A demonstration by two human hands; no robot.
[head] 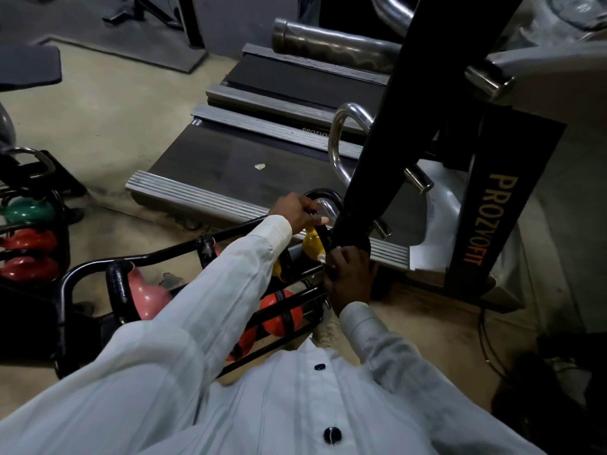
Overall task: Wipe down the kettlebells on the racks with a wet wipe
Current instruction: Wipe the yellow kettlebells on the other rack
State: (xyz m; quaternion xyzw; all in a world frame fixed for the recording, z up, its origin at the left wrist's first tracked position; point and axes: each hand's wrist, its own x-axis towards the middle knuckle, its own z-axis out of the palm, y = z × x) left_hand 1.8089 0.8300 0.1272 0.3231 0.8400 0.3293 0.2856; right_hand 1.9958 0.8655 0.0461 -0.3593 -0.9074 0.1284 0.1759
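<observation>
A black tubular rack (98, 264) below me holds several kettlebells. At its right end sits a yellow kettlebell (312, 245) with a black handle. My left hand (297, 211) grips that handle from above. My right hand (348, 277) holds a small white wet wipe (321, 257) against the yellow bell's lower side. A pink kettlebell (147, 295) stands further left on the same shelf, and orange kettlebells (279, 313) lie on the shelf below, partly hidden by my left sleeve.
A second rack (29, 244) at the far left carries green and red kettlebells. Treadmills (230, 159) stand just beyond the rack, and a black treadmill upright (394, 142) crosses right over my hands. Cables lie on the floor at the right.
</observation>
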